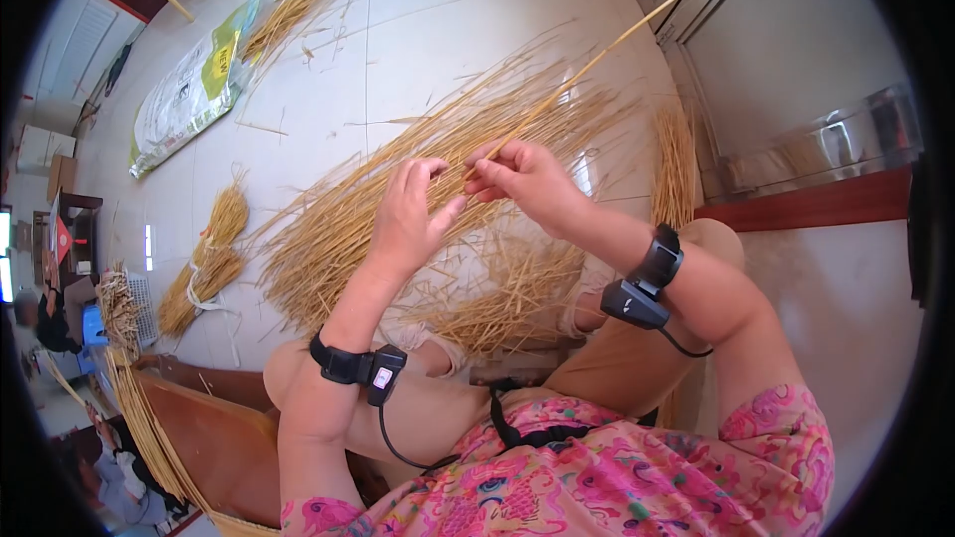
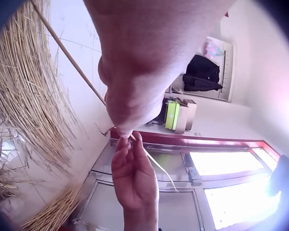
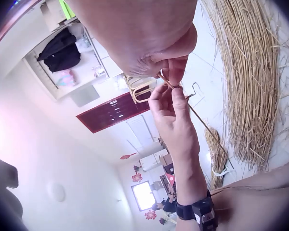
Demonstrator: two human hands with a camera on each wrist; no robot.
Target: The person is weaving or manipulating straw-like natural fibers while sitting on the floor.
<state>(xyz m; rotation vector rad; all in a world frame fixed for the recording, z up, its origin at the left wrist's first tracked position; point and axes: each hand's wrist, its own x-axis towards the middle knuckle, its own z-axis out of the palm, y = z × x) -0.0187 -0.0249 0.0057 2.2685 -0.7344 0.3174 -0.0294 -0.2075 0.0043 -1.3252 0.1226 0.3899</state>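
A long thin straw stalk (image 1: 622, 40) slants up to the right from my right hand (image 1: 532, 184), whose thumb and fingers pinch it close to its lower part. My left hand (image 1: 403, 214) is just left, its fingers loosely bent and a gap between them and the thumb; its thumb tip is close to the right fingertips. In the left wrist view the right hand (image 2: 135, 178) meets the left fingertips at the stalk (image 2: 154, 161). The right wrist view has the left hand (image 3: 176, 120) below the stalk (image 3: 202, 120); whether it touches the stalk cannot be told.
Loose straw (image 1: 348, 229) spreads over the floor under the hands. A tied bundle (image 1: 214, 249) and a printed sack (image 1: 194, 89) lie to the left. More straw (image 1: 674, 169) lies by the door at the right. A wooden piece of furniture (image 1: 214, 438) stands lower left, with people beyond.
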